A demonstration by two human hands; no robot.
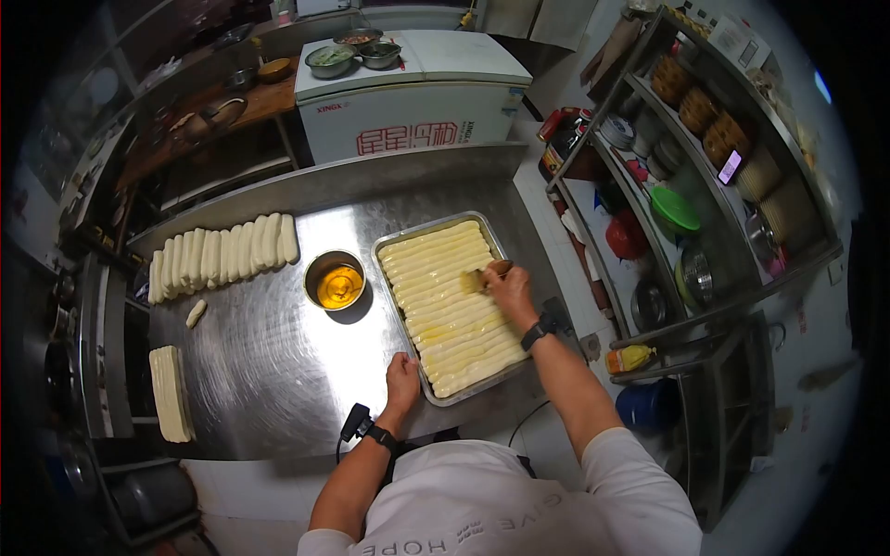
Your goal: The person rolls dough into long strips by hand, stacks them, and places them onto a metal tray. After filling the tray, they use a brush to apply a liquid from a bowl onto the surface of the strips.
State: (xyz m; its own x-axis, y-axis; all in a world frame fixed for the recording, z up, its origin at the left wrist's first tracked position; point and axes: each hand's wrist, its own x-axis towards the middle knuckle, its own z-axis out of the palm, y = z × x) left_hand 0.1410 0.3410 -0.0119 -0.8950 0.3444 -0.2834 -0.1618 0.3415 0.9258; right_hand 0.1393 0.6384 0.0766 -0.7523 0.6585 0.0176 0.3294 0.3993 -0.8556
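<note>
A metal baking tray (394, 243) sits on the steel table, filled with several pale dough strips (450, 306) that look glossy. My right hand (509, 287) is shut on a brush (480, 279) whose bristles rest on the strips near the tray's right side. My left hand (402, 378) lies on the table against the tray's near left corner, fingers touching the rim. A small metal bowl of yellow oil (336, 281) stands just left of the tray.
A row of dough strips (222, 255) lies at the table's far left, a stack of dough strips (171, 393) near the left edge, and one small dough piece (196, 313) between. A white chest freezer (413, 93) with bowls stands behind. Metal shelving (705, 185) fills the right.
</note>
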